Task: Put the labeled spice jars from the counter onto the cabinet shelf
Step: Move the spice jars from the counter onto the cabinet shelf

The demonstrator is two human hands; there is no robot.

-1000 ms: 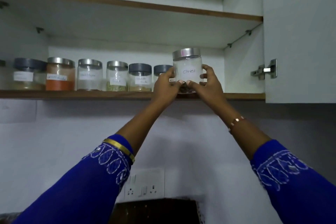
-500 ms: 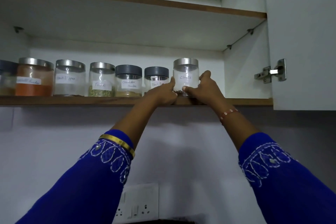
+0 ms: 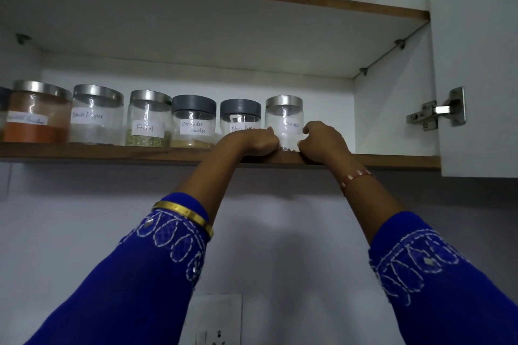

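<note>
On the wooden-edged cabinet shelf [image 3: 112, 154] at your 9 o'clock stands a steel-lidded glass jar of orange-red powder [image 3: 37, 112], then a steel-lidded "Black Pepper" jar [image 3: 96, 115], a "Fennel" jar [image 3: 148, 119], a grey-lidded "Coriander Powder" jar [image 3: 193, 122] and another grey-lidded jar [image 3: 240, 115] partly hidden by your knuckles. Your left hand [image 3: 253, 141] rests on the shelf edge, fingers curled, one fingertip against the clear steel-lidded "Cloves" jar [image 3: 283, 120]. That jar stands upright on the shelf at 12 o'clock, last in the row. Your right hand [image 3: 322, 141], fingers curled, sits just at its other side; whether it touches, you cannot tell. At 3 o'clock hangs the open white cabinet door [image 3: 476, 64].
</note>
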